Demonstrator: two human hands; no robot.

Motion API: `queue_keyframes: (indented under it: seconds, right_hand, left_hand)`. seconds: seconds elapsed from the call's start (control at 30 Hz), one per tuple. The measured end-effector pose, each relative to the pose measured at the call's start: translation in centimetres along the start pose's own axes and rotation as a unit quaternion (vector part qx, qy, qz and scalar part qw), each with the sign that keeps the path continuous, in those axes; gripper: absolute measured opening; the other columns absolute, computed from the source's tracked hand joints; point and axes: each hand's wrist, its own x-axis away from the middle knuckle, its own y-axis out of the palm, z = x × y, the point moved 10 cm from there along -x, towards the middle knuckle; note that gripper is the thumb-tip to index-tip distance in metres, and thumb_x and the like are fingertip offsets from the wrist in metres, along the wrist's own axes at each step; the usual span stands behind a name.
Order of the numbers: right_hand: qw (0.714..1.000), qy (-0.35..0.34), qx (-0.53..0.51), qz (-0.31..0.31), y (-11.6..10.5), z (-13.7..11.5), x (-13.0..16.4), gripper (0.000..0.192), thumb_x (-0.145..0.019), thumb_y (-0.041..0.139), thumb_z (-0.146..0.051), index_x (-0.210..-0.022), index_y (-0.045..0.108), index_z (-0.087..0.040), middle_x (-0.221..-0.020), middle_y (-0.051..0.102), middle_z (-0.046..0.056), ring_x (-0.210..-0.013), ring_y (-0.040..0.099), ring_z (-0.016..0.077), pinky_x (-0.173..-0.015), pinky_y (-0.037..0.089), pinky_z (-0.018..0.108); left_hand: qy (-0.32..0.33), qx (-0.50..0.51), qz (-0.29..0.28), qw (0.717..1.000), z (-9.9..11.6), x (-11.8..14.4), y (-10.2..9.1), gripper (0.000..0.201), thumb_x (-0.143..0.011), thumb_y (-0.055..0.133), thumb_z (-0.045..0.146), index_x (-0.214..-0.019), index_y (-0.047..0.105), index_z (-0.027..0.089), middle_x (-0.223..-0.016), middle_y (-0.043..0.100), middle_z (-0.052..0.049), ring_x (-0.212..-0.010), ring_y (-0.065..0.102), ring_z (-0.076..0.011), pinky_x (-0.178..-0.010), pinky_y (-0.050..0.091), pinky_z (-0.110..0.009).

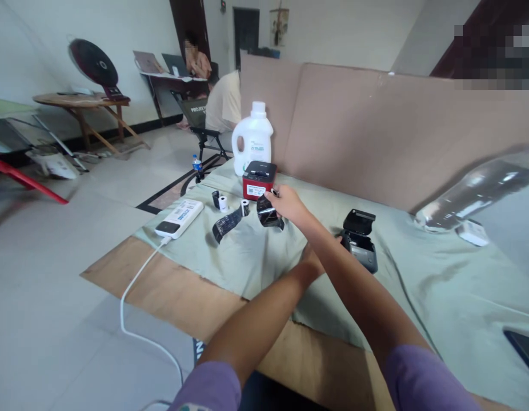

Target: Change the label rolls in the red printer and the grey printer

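On the green cloth (256,257), just before the red printer (258,184), the right hand (288,206) is pinching a curled black paper strip (268,217).
Light, floppy, crease-prone; best gripped by its edge. The left hand is lying hidden beneath the right forearm, grip unclear.

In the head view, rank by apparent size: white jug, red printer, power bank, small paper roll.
1. white jug
2. power bank and red printer: look about alike, so not ranked; the bank lies nearer the camera.
3. small paper roll
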Motion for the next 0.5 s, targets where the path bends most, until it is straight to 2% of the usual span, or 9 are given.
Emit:
queue_keyframes:
  seconds: [0.1, 0.2, 0.33, 0.5]
  right_hand:
    - [0.995, 0.005, 0.096, 0.003, 2.1, -0.8, -1.4, 0.026, -0.099, 0.053, -0.036, -0.102, 0.069, -0.015, -0.092, 0.075, 0.012, -0.08, 0.07, 0.0221, -0.07, 0.05, 0.028]
    - [0.983, 0.012, 0.183, -0.007, 4.3, -0.8, -2.1, 0.029, -0.099, 0.053, -0.034, -0.113, 0.069, -0.014, -0.111, 0.074, 0.018, -0.1, 0.071, 0.0259, -0.08, 0.051, 0.03]
    - [0.969, 0.01, 0.243, -0.042, 6.7, -0.6, -1.8, 0.03, -0.097, 0.056, -0.034, -0.113, 0.072, -0.014, -0.114, 0.073, 0.02, -0.104, 0.071, 0.0298, -0.082, 0.053, 0.035]
    - [0.966, 0.016, 0.249, -0.064, 7.0, 0.1, -1.5, 0.039, -0.089, 0.063, -0.048, -0.109, 0.073, -0.016, -0.113, 0.073, 0.019, -0.103, 0.071, 0.0327, -0.078, 0.054, 0.037]
  left_hand:
    - [-0.012, 0.001, -0.016, 1.0, -1.0, -1.0, 1.2, 0.055, -0.104, 0.033, 0.036, -0.155, 0.043, 0.018, -0.162, 0.04, -0.01, -0.154, 0.028, -0.0256, -0.13, 0.013, -0.043]
    - [0.004, -0.02, -0.017, 1.0, -0.4, -1.4, 1.3, 0.053, -0.103, 0.034, 0.033, -0.153, 0.046, 0.017, -0.156, 0.049, -0.012, -0.153, 0.031, -0.0264, -0.13, 0.01, -0.046]
    - [-0.012, -0.041, -0.015, 0.999, 0.0, -1.4, 0.9, 0.053, -0.103, 0.033, 0.035, -0.152, 0.046, 0.021, -0.15, 0.056, -0.011, -0.151, 0.036, -0.0275, -0.129, 0.005, -0.055]
    - [-0.014, -0.057, -0.025, 0.998, -0.1, -1.7, 1.3, 0.054, -0.103, 0.034, 0.035, -0.154, 0.043, 0.022, -0.15, 0.056, -0.011, -0.151, 0.035, -0.0261, -0.129, 0.005, -0.055]
